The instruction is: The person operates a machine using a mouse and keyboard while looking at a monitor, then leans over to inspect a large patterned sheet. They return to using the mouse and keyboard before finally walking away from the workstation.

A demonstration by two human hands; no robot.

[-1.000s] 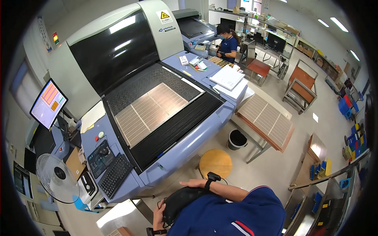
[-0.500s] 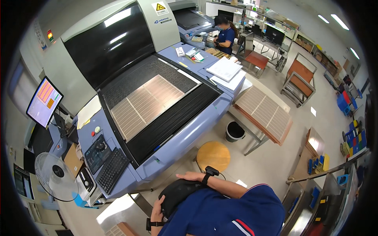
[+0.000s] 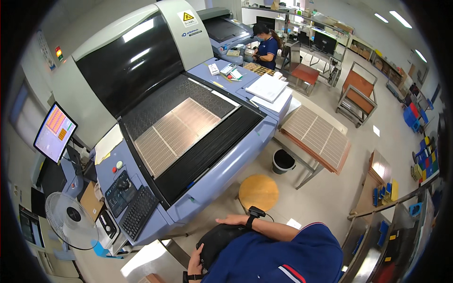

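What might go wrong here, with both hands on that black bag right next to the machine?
The left hand and right hand both rest on the black bag, so neither is free to steady anything. The round wooden stool stands close ahead and may be knocked. The keyboard overhangs the machine's edge, where the bag might snag it.

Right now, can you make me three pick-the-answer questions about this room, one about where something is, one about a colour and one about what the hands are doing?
1. Where is the round wooden stool?
A. On the floor beside the big machine
B. On top of the machine
C. Under the fan

2. What colour is the small bin?
A. Red
B. Black
C. Yellow

3. What are the left hand and right hand doing?
A. Typing on the keyboard
B. Both on a black bag
C. Lifting the stool

Answers: 1 A, it stands on the floor by the machine's front. 2 B, the bin is black. 3 B, one hand lies on each side of the bag.
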